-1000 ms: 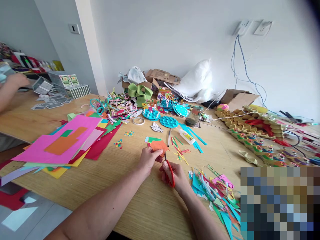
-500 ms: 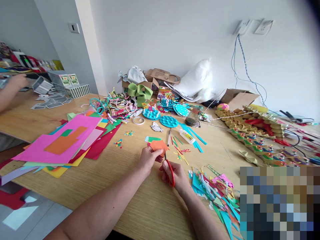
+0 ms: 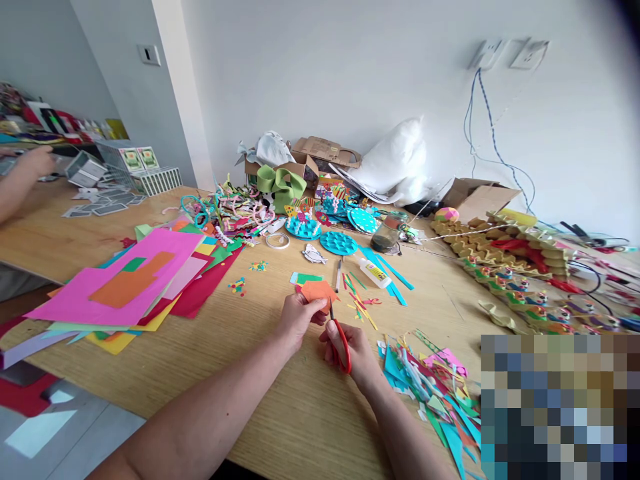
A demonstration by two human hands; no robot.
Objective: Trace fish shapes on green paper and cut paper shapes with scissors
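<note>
- Head view: the left hand (image 3: 297, 321) has its grip closed on a piece of orange paper (image 3: 316, 291), held over the middle of the worktop (image 3: 240, 387).
- The right hand (image 3: 356, 353) has its grip around red-handled scissors (image 3: 347, 353), whose blades meet the paper's right-hand edge.
- Beyond the hands lie a glue bottle (image 3: 375, 273) and a blue disc (image 3: 339, 243).
- Paper scraps (image 3: 395, 369) lie right; stacked coloured sheets (image 3: 170, 250) lie left.

2 bare forearms (image 3: 216, 408); small round mole (image 3: 228, 414) on left.
</note>
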